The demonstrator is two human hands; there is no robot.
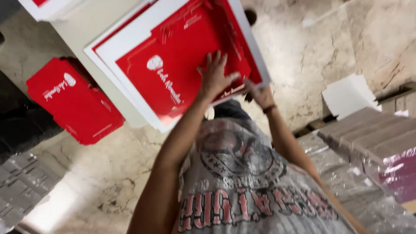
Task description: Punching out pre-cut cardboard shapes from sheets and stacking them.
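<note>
The flat red box blank (182,65) is glossy printed cardboard with matt white edges. The floor (329,52) is polished, veined stone. The stacked packs (372,138) are brown cardboard under shiny clear plastic wrap.

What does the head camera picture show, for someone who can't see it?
Two hands, left hand and right hand, press on a flat red and white box sheet on a table. A folded red box lies on the marble floor.

Open marble floor (303,56) (wrapped stacks (372,143) right)
</note>
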